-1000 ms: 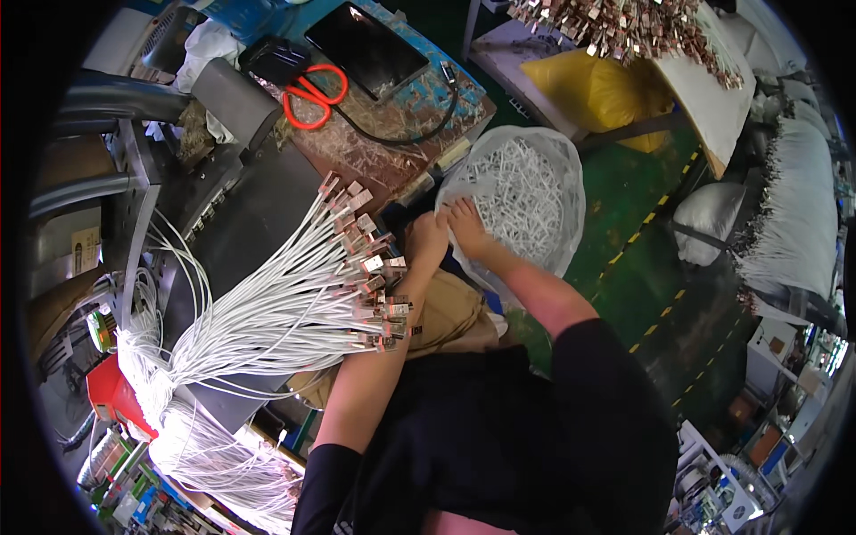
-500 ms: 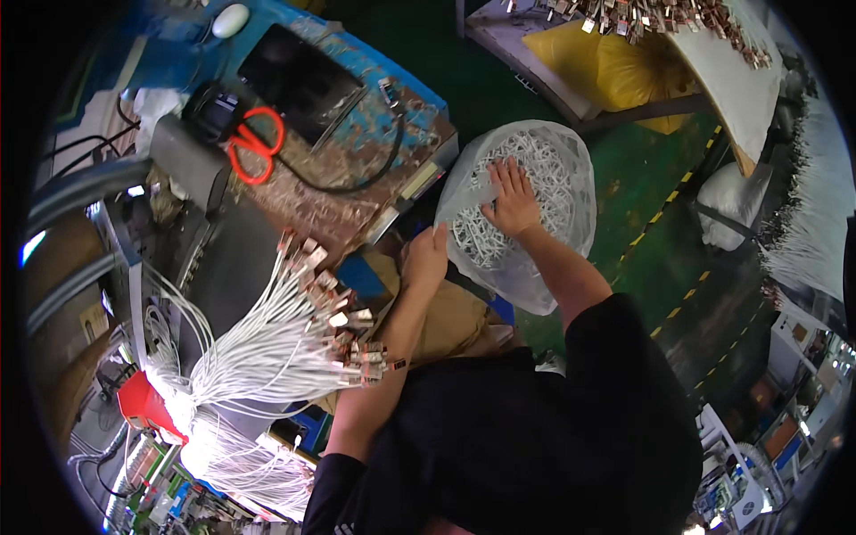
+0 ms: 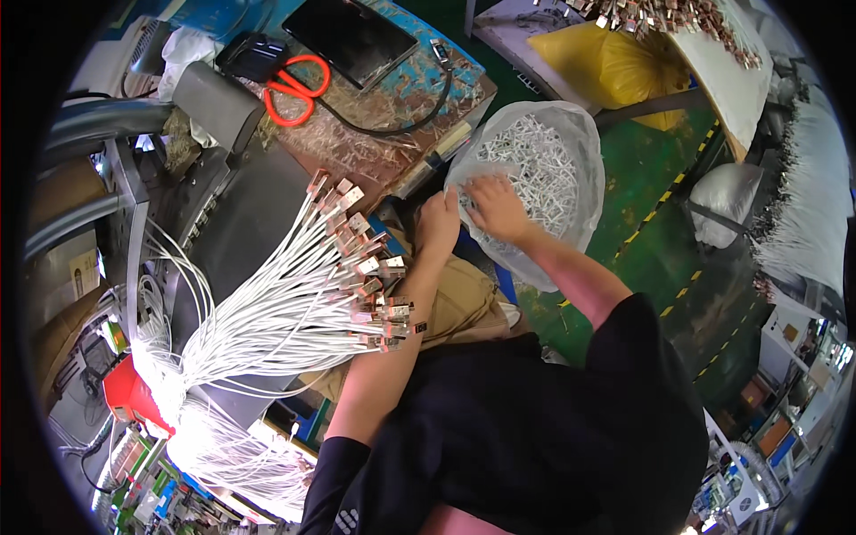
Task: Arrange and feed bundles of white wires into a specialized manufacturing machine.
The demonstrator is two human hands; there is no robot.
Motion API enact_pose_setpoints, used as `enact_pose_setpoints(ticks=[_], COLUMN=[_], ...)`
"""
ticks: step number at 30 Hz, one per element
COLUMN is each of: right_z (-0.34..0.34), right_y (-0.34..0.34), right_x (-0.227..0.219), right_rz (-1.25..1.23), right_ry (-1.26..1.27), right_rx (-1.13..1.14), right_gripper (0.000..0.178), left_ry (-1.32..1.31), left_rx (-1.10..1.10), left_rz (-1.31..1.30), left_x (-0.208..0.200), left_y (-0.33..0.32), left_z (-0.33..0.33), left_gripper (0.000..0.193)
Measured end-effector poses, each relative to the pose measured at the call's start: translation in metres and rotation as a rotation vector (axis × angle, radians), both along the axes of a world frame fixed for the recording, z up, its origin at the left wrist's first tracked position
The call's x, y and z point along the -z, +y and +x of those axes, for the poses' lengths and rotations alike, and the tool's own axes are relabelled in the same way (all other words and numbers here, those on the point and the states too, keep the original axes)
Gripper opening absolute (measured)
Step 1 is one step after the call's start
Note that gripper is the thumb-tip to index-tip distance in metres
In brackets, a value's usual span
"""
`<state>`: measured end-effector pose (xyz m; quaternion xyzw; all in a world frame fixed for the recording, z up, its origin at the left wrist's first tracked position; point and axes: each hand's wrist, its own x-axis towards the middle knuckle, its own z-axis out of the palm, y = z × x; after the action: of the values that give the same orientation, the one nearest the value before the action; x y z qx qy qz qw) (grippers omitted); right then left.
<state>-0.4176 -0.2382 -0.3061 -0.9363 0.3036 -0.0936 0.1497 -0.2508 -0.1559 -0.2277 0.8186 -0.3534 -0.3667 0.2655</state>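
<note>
A translucent plastic bag (image 3: pixel 581 183), its mouth spread wide, holds a heap of short white cut pieces (image 3: pixel 539 160). My left hand (image 3: pixel 439 225) is closed on the bag's left rim. Just to the right of it, inside the mouth, my right hand (image 3: pixel 501 210) rests by the left wall with its fingers stretched out and thumb apart. A fold of plastic partly hides those fingertips. Beside my left forearm lies a large bundle of white cables (image 3: pixel 276 312) with metal connectors (image 3: pixel 366 263) at their ends.
A worn blue-and-brown bench (image 3: pixel 392 160) carries orange-handled scissors (image 3: pixel 299 89), a black tablet-like device (image 3: pixel 352 40) and a black cable (image 3: pixel 383 132). A yellow bag (image 3: pixel 615 71) lies under a table at the back right. More white cables (image 3: pixel 807 196) hang at the right.
My right hand has moved left and down from the middle of the white pieces to the bag's left wall. My left hand still grips the rim. The whole view has shifted somewhat.
</note>
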Motion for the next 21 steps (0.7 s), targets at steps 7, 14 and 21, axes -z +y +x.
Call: enact_pose_setpoints(ticks=[7,14,21], right_z=[0.015,0.017,0.006], right_y=[0.0,0.008,0.01], right_x=[0.047,0.079,-0.028], right_rz=[0.21,0.119,0.212], right_ry=[0.189,0.053,-0.27], right_rx=[-0.169,-0.132,0.123], right_gripper=[0.058,0.049,0.062], left_ry=[-0.021,-0.089,-0.241], left_rx=[-0.025,-0.003,0.071], left_rz=[0.121,0.075,0.088], left_x=[-0.014,-0.017,-0.033], left_y=[0.005,-0.001,-0.011], left_z=[-0.01,-0.007,-0.003], left_gripper=[0.049,0.048,0.044])
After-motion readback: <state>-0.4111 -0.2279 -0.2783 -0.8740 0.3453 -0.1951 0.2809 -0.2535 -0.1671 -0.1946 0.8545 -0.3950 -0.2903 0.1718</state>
